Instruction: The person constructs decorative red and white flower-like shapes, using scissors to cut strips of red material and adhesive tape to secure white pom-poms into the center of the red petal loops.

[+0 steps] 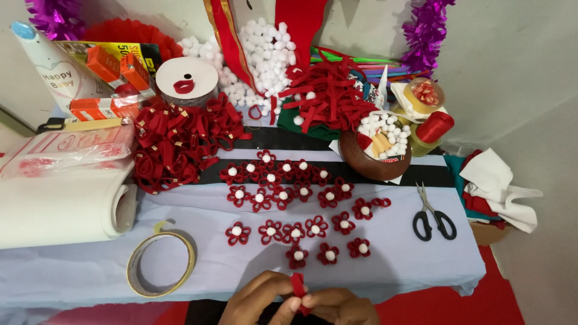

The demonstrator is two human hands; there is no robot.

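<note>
- Head view: left hand (256, 301) and right hand (340, 306) meet at the near edge of the tabletop (397, 265), both grips pinching a small folded red felt strip (298, 287) held upright between the fingertips.
- Just beyond: finished red felt flowers with white pompom centres (295, 204) spread in rows.
- Left: ring of pale double-sided tape (160, 265).
- Right: black-handled scissors (432, 218).

Bright, even indoor light; soft shadows, sharp focus.
</note>
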